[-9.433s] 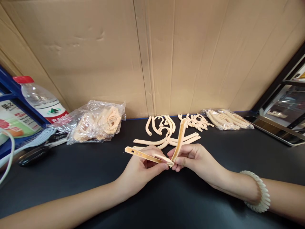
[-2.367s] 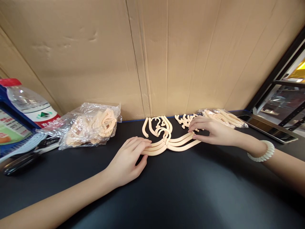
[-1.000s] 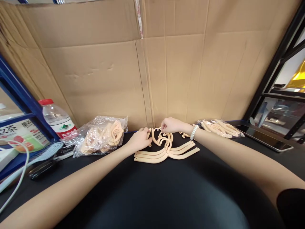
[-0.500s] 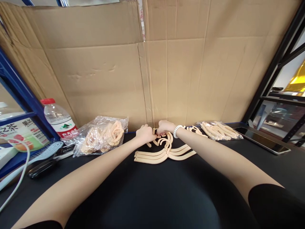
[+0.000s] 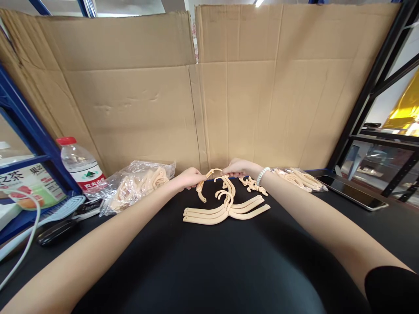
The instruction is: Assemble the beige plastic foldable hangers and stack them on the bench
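My left hand [image 5: 190,178] and my right hand [image 5: 241,167] are raised near the cardboard, both with closed fingers. Stretched between them is a beige plastic folding hanger [image 5: 213,171], pinched at either side. Beside my left fingers another curved beige hanger piece [image 5: 200,192] points downward; whether it belongs to the held hanger I cannot tell. Below my hands, several unfolded hangers [image 5: 209,216] lie stacked on the black table, hooks toward the cardboard. Folded hanger arms [image 5: 231,186] lie just behind them. Small beige parts [image 5: 253,185] sit under my right wrist.
To the left lie a clear bag of beige hanger parts [image 5: 139,185], a water bottle [image 5: 83,168], a light blue brush [image 5: 67,207] and a black handle [image 5: 59,231]. Another bag [image 5: 299,179] and a phone [image 5: 352,192] are at right. Cardboard [image 5: 147,109] walls the back.
My hands have moved apart and lifted slightly, my left leftward and my right rightward. A beige hanger now shows between them, and the small parts at right are more visible.
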### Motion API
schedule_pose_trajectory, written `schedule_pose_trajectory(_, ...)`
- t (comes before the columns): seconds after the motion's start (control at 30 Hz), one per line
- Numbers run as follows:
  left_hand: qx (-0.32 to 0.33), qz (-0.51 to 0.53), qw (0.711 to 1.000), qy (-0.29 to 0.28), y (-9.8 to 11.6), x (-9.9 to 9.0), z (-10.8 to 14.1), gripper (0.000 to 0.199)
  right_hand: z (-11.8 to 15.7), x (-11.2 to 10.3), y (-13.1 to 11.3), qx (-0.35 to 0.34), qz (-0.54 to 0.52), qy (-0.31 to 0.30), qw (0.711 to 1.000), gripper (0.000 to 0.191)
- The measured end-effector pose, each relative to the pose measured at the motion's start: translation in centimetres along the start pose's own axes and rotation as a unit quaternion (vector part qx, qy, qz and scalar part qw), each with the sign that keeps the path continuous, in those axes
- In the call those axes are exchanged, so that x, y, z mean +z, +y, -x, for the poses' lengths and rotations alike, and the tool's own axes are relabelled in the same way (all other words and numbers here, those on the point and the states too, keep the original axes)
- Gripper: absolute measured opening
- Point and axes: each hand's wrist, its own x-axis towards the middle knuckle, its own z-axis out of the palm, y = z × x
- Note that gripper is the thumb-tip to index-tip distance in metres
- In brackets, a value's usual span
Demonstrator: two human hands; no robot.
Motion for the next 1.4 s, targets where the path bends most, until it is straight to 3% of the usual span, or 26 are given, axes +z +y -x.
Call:
schedule_pose_trajectory(0.1,0.022,0.107,0.994,-0.026,0.0,-0.3,1.7,0.022,1.5,-1.1,0.8,-0.019,-0.067,0.000,0.998,0.034)
schedule_pose_trajectory(0.2,0.054,0.294,0.953,-0.055,-0.1,0.2,3.6,0.021,3.5,-1.0,1.8,-0.065,-0.190,0.002,0.980,0.034)
schedule_pose_trajectory(0.33,0.061,0.411,0.908,-0.059,-0.3,2.1,6.1,0.026,6.8,0.8,3.2,-0.109,-0.332,0.010,0.937,0.038)
schedule_pose_trajectory(0.47,0.065,0.491,0.868,-0.029,-0.3,4.9,8.9,0.029,10.0,3.5,4.2,-0.148,-0.389,0.003,0.909,0.033)
schedule_pose_trajectory(0.6,0.139,0.500,0.854,0.032,-0.6,7.6,11.7,0.027,12.4,5.9,5.2,-0.150,-0.413,-0.015,0.898,0.033)
schedule_pose_trajectory(0.73,0.203,0.465,0.858,0.077,-0.9,9.1,13.3,0.015,13.7,7.5,6.1,-0.163,-0.410,-0.040,0.896,0.027)
schedule_pose_trajectory(0.97,0.252,0.413,0.866,0.129,-1.1,9.1,13.3,0.003,14.6,8.2,6.4,-0.123,-0.462,-0.147,0.866,0.024)
schedule_pose_trajectory(1.17,0.266,0.378,0.878,0.127,-1.2,9.0,13.4,0.003,14.8,8.3,6.4,-0.082,-0.464,-0.148,0.870,0.026)
schedule_pose_trajectory(1.4,0.261,0.377,0.881,0.117,-1.4,9.2,13.5,0.006,14.6,8.4,6.6,-0.094,-0.471,-0.161,0.862,0.025)
